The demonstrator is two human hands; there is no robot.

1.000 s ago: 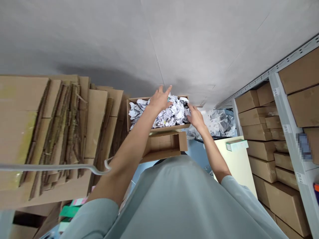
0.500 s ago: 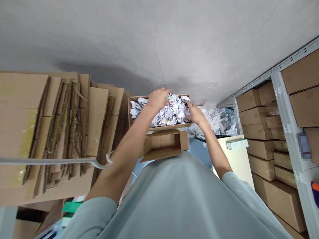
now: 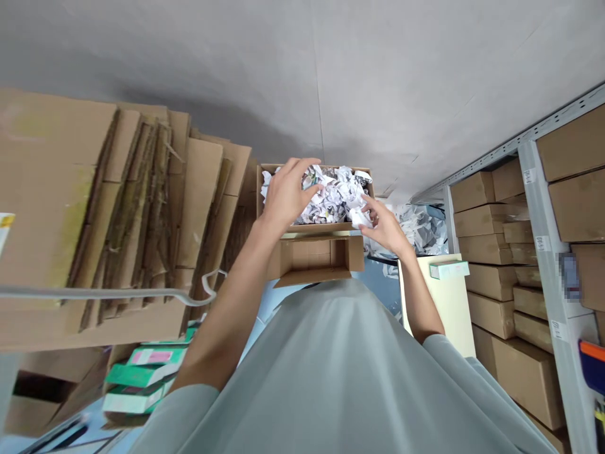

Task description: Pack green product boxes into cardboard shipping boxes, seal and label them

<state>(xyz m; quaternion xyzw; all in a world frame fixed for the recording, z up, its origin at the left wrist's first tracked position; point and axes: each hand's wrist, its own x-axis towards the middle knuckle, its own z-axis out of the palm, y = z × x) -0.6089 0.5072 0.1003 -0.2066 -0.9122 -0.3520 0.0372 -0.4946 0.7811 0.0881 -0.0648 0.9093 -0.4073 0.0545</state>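
A cardboard box full of crumpled white printed paper stands against the wall. Over its left part is my left hand, fingers curved and thumb spread apart, with no object clearly held between them. My right hand, at the box's near right corner, pinches a wad of crumpled paper between thumb and fingers. Closer to my body, below the full box, sits a smaller open cardboard box, its flaps folded out and its inside showing bare cardboard.
Flattened cardboard sheets stand upright on the left, crossed by a white hooked rod. Green and white cartons lie lower left. On the right are a pale surface bearing a small carton, a plastic heap and shelved boxes.
My right hand has drawn back toward me with a wad of crumpled paper. My left hand's fingers have spread wider. The view has shifted, showing more green cartons.
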